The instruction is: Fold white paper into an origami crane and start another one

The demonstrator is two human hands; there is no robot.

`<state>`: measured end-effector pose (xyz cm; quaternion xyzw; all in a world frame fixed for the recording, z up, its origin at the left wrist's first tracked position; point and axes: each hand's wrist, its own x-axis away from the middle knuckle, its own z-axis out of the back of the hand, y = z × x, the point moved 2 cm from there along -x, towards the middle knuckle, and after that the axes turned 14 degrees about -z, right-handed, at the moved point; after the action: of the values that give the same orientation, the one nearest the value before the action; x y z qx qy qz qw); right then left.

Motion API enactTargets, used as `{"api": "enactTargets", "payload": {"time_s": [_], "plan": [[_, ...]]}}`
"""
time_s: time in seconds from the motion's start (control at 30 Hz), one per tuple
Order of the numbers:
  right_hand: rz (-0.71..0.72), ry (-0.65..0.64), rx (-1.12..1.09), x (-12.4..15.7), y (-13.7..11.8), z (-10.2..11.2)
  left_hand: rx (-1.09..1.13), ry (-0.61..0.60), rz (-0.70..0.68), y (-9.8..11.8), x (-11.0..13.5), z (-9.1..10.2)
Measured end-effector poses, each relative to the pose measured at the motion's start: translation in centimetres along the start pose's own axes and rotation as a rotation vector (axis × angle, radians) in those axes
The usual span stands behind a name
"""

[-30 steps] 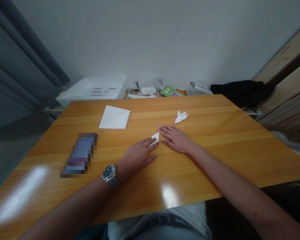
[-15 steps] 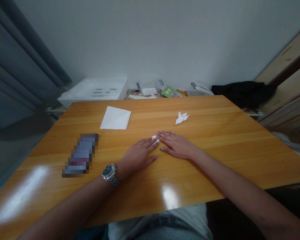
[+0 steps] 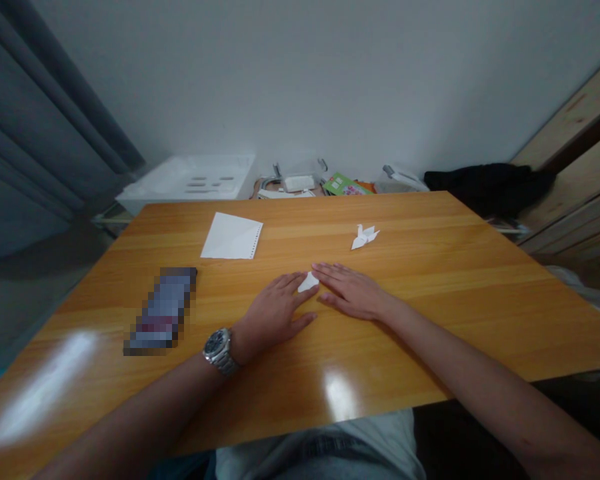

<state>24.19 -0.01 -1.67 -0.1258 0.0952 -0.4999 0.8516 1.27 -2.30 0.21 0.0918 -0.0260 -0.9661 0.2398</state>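
Note:
A small folded piece of white paper (image 3: 309, 282) lies on the wooden table (image 3: 430, 300), mostly covered by my hands. My left hand (image 3: 274, 313), with a metal watch on its wrist, lies flat with fingers stretched out onto the paper's left side. My right hand (image 3: 353, 291) also lies flat, its fingertips pressing the paper from the right. A finished white paper crane (image 3: 364, 236) sits farther back on the right. A white sheet with a perforated edge (image 3: 231, 237) lies at the back left.
A blurred dark rectangular object (image 3: 161, 309) lies on the table to the left. Behind the table stand a white plastic box (image 3: 190, 179), small clutter with a green packet (image 3: 344, 184) and a dark cloth (image 3: 485, 181). Wooden furniture rises on the right, a curtain on the left.
My right hand slid left over the folded paper and my left fingers shifted slightly; less of the paper shows now than one second ago.

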Motion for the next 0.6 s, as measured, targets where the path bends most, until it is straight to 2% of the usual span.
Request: {"api": "enactTargets", "payload": {"time_s": [0.3,0.6], "plan": [[-0.032,0.043,0.062,0.2,-1.2,-0.3,-0.060,-0.025,-0.054,0.0,-0.2,-0.1],[-0.027,0.025,0.070,0.3,-1.2,-0.7,-0.143,-0.010,-0.053,1.2,-0.5,-0.1]]}}
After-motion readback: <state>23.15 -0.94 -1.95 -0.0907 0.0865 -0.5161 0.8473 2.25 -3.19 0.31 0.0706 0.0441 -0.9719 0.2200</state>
